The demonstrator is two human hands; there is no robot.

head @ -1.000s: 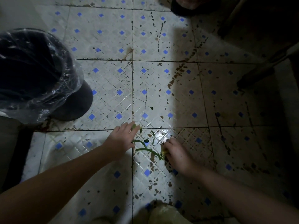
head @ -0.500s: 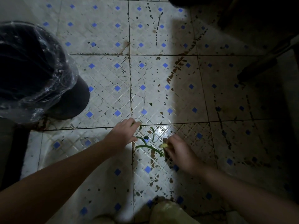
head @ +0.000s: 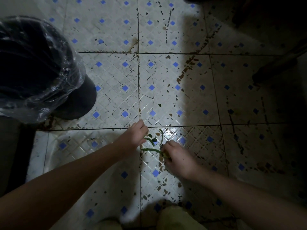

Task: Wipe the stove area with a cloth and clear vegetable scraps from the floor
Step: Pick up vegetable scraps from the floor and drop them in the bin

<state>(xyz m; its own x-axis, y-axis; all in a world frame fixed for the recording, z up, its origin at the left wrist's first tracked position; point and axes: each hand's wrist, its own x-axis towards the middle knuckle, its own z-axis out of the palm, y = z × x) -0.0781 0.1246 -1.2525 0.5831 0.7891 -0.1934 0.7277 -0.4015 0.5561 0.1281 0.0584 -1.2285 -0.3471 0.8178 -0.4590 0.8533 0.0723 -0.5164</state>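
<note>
Thin green vegetable scraps [head: 152,149] lie on the white tiled floor [head: 116,100] with blue diamonds, between my two hands. My left hand [head: 135,136] rests on the floor with fingers curled around the end of a green strip. My right hand [head: 178,157] is pinched around a yellowish-green scrap [head: 166,155] at the end of another long strip. A small dark leaf bit [head: 159,105] lies apart, farther away. No cloth or stove is in view.
A black bin [head: 33,68] lined with a clear plastic bag stands at the left, close to my left arm. Dark furniture legs [head: 274,68] fill the shadowed right side. My knees [head: 176,218] show at the bottom edge. The tiles are chipped and stained.
My left hand's fingers have curled in from flat onto a green strip. My right hand has stayed on the yellowish scrap, shifting slightly. The view tilted a little.
</note>
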